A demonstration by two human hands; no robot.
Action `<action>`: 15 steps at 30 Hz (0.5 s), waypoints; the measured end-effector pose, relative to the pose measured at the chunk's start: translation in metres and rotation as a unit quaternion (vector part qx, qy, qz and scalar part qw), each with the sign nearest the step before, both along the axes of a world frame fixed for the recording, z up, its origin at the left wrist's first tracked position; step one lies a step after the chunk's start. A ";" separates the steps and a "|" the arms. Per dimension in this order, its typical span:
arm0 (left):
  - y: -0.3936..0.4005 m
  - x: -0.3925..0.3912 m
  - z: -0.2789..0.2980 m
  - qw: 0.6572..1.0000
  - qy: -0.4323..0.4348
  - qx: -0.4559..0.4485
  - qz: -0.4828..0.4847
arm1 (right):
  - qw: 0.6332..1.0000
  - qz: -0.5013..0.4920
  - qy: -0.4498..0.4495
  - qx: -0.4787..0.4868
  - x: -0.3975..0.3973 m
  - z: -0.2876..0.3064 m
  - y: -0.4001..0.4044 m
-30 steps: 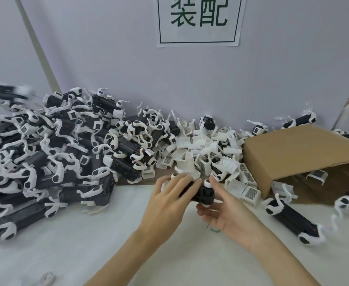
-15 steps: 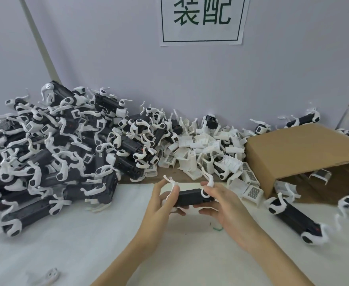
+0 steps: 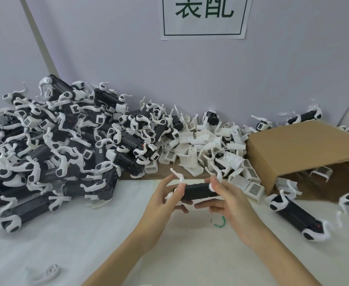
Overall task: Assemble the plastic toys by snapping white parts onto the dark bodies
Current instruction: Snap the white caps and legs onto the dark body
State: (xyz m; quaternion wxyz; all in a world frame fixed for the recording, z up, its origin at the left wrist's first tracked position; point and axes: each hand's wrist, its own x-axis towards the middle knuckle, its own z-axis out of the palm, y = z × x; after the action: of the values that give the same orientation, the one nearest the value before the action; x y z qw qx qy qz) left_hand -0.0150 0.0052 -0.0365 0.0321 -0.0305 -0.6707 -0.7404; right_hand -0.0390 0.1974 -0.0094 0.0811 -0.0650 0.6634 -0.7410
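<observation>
**Both hands hold one dark toy body above the table**

Two hands share a single dark body (image 3: 198, 190), held level in the air just above the white table (image 3: 86, 240). The left hand (image 3: 165, 201) pinches its left end, fingers curled round it; the right hand (image 3: 229, 201) grips the right end the same way. Two white parts stick up from the body, one (image 3: 177, 176) at each end.

To the left lies one big pile of finished toys (image 3: 62, 145), too many to count. Behind the hands sits one heap of loose white parts (image 3: 206, 149). One cardboard box (image 3: 305, 149) lies on its side at right, with one finished toy (image 3: 297, 217) in front of it and another partly visible at the right edge. One loose white piece (image 3: 49, 272) lies near the bottom left.

Compared with half a second ago, the body sits at much the same place and the hands keep their hold; a second ago the left hand covered it from above.
</observation>
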 end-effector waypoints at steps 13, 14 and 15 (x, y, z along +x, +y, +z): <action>-0.020 -0.004 0.002 0.984 0.031 0.080 -0.154 | 0.952 0.114 -0.216 -0.187 -0.014 -0.001 0.024; -0.019 -0.005 0.002 0.984 0.030 0.071 -0.160 | 0.953 0.106 -0.220 -0.179 -0.015 -0.003 0.023; -0.019 -0.005 0.002 0.985 0.026 0.067 -0.159 | 0.955 0.100 -0.220 -0.170 -0.015 -0.004 0.022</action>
State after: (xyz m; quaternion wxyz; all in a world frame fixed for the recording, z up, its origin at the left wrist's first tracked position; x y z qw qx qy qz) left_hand -0.0196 -0.0135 -0.0347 -0.0665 -0.1537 -0.6054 -0.7781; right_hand -0.0541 0.2192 -0.0136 0.2867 0.0210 0.4831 -0.8271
